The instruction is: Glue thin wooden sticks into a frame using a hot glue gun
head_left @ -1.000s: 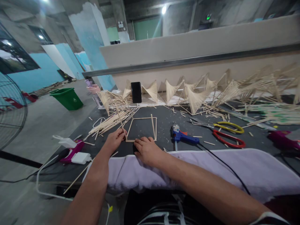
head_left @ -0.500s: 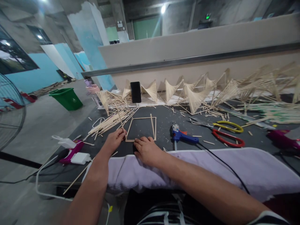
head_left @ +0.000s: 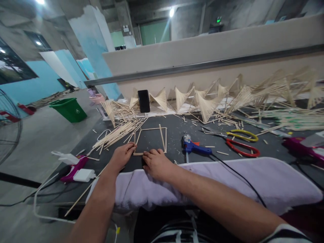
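A square frame of thin wooden sticks (head_left: 163, 129) lies flat on the dark table (head_left: 174, 135). My left hand (head_left: 123, 156) is closed in a pinch on a stick (head_left: 135, 137) that runs along the frame's left side. My right hand (head_left: 156, 163) rests fingers down on the frame's near edge, pressing it to the table. A loose pile of sticks (head_left: 115, 134) lies just left of the frame.
A blue glue gun (head_left: 196, 147) with a black cord lies right of the frame, then red and yellow scissors (head_left: 241, 143). A purple glue gun (head_left: 73, 167) and white plug sit at left. Finished stick fans (head_left: 207, 104) and a black phone (head_left: 143, 100) line the back. White cloth (head_left: 227, 182) covers the near edge.
The stick in my left hand has swung from leaning left to lying straight along the frame's left side. The view has shifted slightly; my right hand stays on the near edge.
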Motion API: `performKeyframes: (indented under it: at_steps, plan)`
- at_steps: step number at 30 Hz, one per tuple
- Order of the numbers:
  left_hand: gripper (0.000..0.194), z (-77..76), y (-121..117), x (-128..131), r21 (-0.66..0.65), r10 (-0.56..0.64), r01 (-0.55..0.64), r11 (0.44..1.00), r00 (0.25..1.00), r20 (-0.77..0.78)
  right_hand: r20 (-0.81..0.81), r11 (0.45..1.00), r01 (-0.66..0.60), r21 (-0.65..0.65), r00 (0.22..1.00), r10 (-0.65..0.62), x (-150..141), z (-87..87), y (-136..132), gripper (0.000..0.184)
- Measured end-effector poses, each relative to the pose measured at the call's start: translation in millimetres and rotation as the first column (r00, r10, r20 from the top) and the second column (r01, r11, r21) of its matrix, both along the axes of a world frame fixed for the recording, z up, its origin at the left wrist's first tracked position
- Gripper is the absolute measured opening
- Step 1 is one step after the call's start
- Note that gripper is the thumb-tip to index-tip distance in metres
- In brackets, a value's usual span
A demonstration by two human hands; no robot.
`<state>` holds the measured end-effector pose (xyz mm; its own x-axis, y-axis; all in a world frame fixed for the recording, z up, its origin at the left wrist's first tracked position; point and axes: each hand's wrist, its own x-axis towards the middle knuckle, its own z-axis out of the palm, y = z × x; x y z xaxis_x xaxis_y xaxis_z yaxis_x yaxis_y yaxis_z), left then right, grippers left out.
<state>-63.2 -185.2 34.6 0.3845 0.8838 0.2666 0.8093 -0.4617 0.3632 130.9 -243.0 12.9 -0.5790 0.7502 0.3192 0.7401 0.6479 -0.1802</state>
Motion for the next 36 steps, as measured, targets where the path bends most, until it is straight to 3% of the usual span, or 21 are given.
performKeyframes:
  at_steps: [7,11,13,16,19,28,36]
  plan:
    - [0.033,2.7,-2,3,0.011,0.001,-0.001,1.000,1.000,-0.027,-0.077,0.999,-0.016,0.034,0.997,0.018,2,-3.3,2,0.037]
    - [0.034,3.9,-2,4,0.009,-0.001,0.002,1.000,0.999,-0.043,-0.260,0.992,-0.047,0.114,0.963,0.076,12,9.1,5,0.027]
    - [0.034,3.8,-1,4,0.004,0.003,-0.003,1.000,0.999,-0.042,-0.424,0.986,-0.013,0.165,0.902,0.083,21,21.2,9,0.025]
    - [0.033,3.2,0,2,0.004,0.006,-0.005,1.000,0.999,-0.049,-0.677,0.962,0.187,0.201,0.736,-0.001,37,42.4,21,0.024]
    - [0.033,2.2,1,2,0.009,0.011,-0.010,1.000,0.998,-0.060,-0.766,0.935,0.289,0.204,0.642,-0.031,47,60.2,35,0.023]
    - [0.032,-1.5,4,1,0.027,0.004,-0.003,1.000,0.998,-0.065,-0.623,0.945,0.116,0.305,0.775,0.106,52,84.0,57,0.021]
    - [0.030,-3.9,7,0,0.012,0.029,-0.028,1.000,0.990,-0.141,-0.437,0.956,-0.182,0.231,0.858,0.269,62,107.6,84,0.025]
